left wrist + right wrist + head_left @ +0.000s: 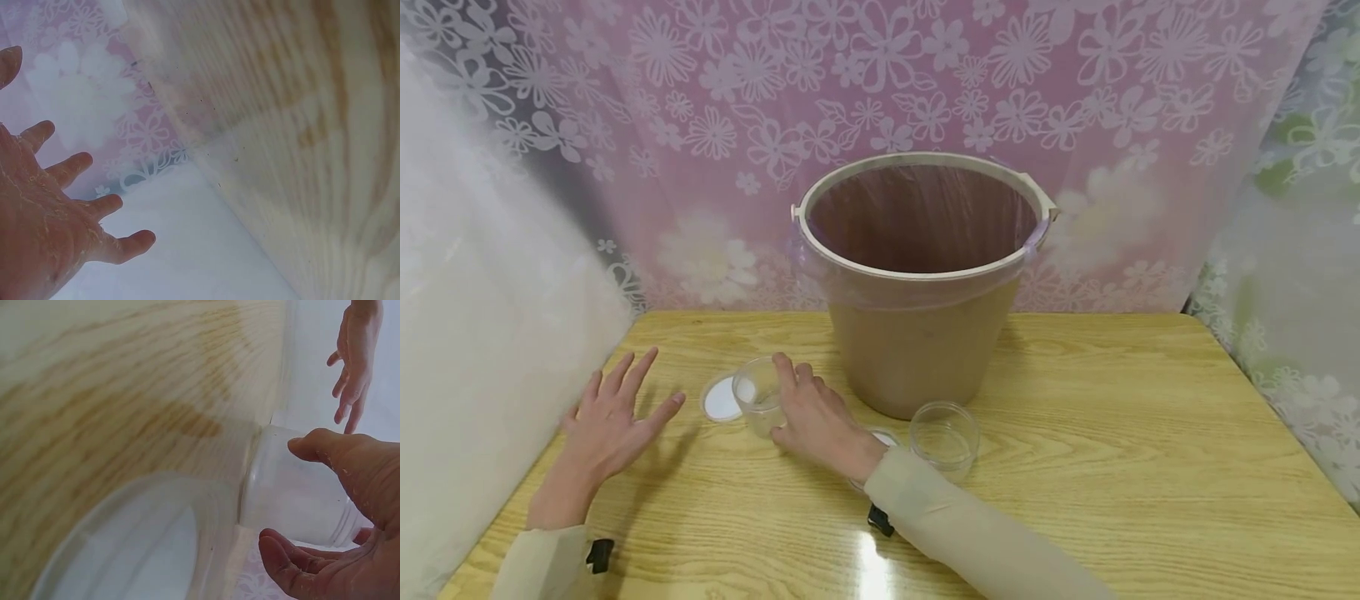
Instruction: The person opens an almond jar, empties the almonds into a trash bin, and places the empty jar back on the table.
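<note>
My right hand holds a clear plastic jar from its right side, thumb and fingers on opposite sides of the wall. In the right wrist view the jar stands on the table, between that hand's thumb and fingers. Just left of the jar lies a round lid with a white disc. My left hand hovers farther left, fingers spread, holding nothing. A second clear jar stands right of my right wrist. Another white-centred lid is partly hidden under that wrist; the right wrist view shows a lid close up.
A large brown bucket with a cream rim and a thin plastic liner stands behind the jars. The wooden table backs onto a pink flowered curtain. White sheeting hangs along the left edge.
</note>
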Demonstrator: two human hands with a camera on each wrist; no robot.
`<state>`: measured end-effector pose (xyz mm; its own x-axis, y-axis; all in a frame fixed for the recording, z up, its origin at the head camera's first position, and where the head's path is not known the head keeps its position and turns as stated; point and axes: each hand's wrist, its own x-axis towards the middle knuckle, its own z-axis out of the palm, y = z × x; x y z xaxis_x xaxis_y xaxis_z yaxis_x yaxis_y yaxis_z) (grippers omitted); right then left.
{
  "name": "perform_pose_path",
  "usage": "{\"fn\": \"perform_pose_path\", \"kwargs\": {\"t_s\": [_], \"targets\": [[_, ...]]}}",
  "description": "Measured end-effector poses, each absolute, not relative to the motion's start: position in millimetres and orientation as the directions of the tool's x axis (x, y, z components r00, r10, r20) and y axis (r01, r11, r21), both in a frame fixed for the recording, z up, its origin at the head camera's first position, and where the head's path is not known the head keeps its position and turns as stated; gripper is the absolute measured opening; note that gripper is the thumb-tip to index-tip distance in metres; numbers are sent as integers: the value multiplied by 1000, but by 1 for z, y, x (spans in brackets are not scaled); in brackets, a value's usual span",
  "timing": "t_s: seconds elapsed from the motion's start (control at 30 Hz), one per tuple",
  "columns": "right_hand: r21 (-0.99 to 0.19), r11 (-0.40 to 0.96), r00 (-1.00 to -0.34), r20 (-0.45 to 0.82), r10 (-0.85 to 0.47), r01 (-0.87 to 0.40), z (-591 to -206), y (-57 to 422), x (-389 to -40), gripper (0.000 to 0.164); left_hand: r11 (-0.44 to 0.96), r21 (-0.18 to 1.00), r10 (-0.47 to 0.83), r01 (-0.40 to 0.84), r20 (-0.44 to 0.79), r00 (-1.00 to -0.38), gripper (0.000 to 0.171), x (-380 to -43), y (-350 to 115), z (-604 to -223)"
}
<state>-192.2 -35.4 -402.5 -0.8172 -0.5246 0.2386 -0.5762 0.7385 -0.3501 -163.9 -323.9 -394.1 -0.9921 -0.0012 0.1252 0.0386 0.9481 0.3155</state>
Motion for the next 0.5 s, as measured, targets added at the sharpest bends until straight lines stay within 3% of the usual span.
{"fn": "perform_pose_path", "kwargs": {"t_s": [0.5], "targets": [[-419,719,-832,301,-467,-555,-404,-31,-194,77,945,322,20,62,133,-991,82,-161,-317,-390]]}}
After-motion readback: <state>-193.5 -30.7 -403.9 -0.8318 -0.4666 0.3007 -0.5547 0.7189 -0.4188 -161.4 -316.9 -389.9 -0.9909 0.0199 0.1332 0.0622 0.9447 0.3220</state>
